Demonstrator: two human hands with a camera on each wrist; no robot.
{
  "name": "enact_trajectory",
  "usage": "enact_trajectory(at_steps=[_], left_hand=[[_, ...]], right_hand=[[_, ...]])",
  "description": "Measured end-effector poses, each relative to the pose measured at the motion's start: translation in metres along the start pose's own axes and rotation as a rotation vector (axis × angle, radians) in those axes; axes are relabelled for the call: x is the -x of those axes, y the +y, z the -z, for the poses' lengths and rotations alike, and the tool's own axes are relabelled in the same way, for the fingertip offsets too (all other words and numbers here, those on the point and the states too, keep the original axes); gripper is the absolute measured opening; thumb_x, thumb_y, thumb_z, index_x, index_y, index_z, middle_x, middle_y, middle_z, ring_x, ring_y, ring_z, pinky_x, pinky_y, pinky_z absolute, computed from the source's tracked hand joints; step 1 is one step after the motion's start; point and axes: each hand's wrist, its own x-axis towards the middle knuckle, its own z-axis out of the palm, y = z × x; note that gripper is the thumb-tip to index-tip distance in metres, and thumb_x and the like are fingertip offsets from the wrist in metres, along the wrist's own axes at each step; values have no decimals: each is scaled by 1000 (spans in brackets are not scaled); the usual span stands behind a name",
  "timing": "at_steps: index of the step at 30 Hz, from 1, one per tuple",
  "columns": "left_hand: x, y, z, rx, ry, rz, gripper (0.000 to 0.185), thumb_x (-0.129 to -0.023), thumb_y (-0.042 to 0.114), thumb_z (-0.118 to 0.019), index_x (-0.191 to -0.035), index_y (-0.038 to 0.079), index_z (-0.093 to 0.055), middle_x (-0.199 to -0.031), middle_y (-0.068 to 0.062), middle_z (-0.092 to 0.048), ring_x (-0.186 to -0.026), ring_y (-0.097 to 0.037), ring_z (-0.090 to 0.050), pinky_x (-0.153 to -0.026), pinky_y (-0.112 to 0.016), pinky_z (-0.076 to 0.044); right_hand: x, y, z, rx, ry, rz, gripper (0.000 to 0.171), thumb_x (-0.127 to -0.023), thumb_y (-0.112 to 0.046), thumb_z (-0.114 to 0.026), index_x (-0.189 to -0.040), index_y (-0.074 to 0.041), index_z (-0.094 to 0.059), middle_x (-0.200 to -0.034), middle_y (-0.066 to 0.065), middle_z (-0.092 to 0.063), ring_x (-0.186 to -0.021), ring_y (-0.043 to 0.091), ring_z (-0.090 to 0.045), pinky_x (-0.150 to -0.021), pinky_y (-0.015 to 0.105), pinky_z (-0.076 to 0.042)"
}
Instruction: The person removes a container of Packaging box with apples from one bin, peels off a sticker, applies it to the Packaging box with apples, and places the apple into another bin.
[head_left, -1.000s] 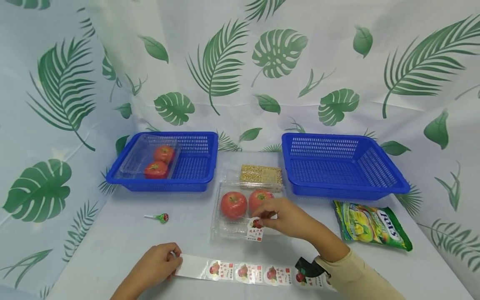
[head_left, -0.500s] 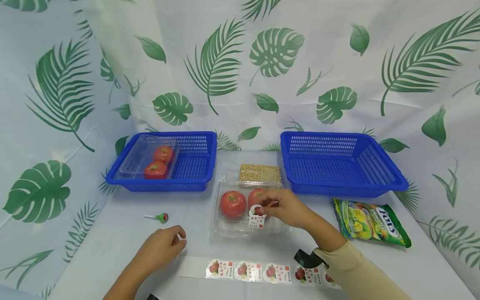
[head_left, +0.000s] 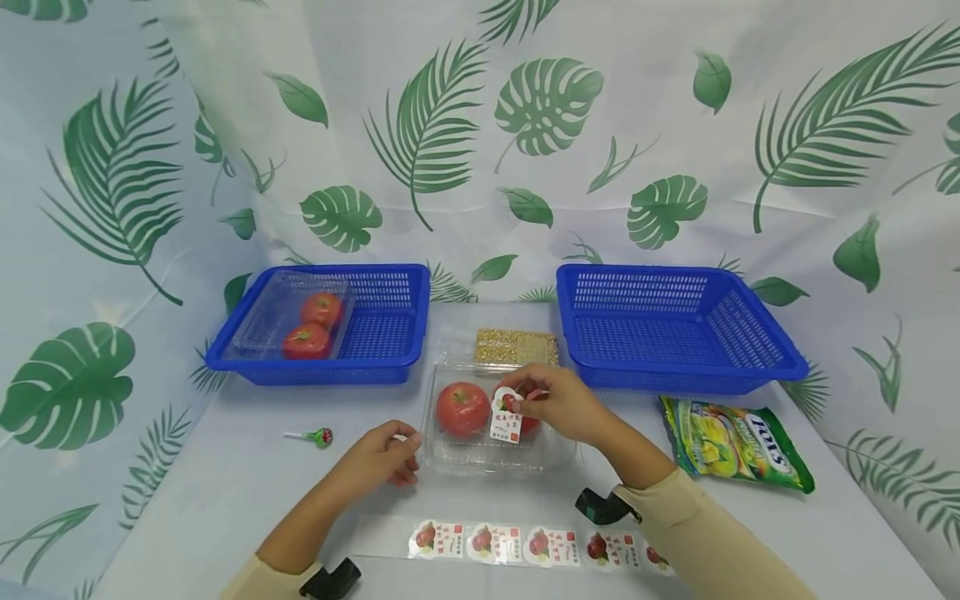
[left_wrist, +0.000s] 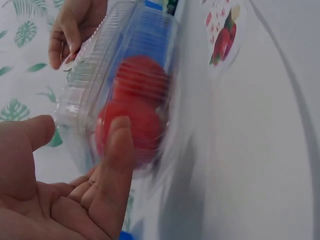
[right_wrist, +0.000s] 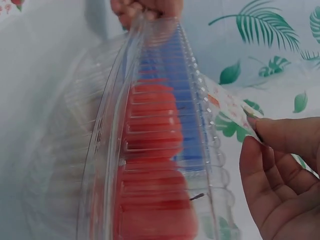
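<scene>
Print on the sticker point(head_left: 507, 416) is too small for me to read, and my right hand point(head_left: 558, 406) covers part of the second tomato point(head_left: 528, 422). I pinch that sticker between thumb and fingertip over the clamshell point(head_left: 491, 446), which sits mid-table between the baskets point(head_left: 322, 367). My left hand point(head_left: 386, 454) has loosely curled fingers touching the clamshell's left edge; I cannot tell if they grip. Bare table lies left toward the lollipop point(head_left: 318, 436); the sticker strip point(head_left: 525, 546) runs along the near edge.
</scene>
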Motion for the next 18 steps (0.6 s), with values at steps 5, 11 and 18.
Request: enact_trajectory(at_steps=[5, 11, 18], left_hand=[[-9, -4, -5, 212, -81, 79, 52, -100, 40, -53, -122, -6, -45, -86, -16, -64, -72, -24, -68, -66, -36, -58], [-11, -8, -1, 403, -155, 80, 49, -98, 23, -60, -128, -8, -40, -90, -15, -66, -75, -20, -69, -69, -31, -58], [-11, -13, 3, 491, -254, 47, 41, -95, 8, -63, -125, -7, -39, -91, -13, -70, -75, -15, -69, -69, -29, -57]], right_hand=[[-9, 5, -2, -24, 12, -3, 33, -85, 0, -73, -117, -7, -67, -101, 1, -66, -91, 20, -60, -81, 35, -54], [-17, 8, -1, -16, 17, -16, 40, -85, 2, -72, -124, -2, -62, -104, 4, -65, -92, 21, -59, -81, 35, -54], [-22, 12, -3, -14, 16, 0, 38, -84, 3, -72, -121, 0, -63, -102, 5, -66, -90, 21, -61, -79, 34, -54]])
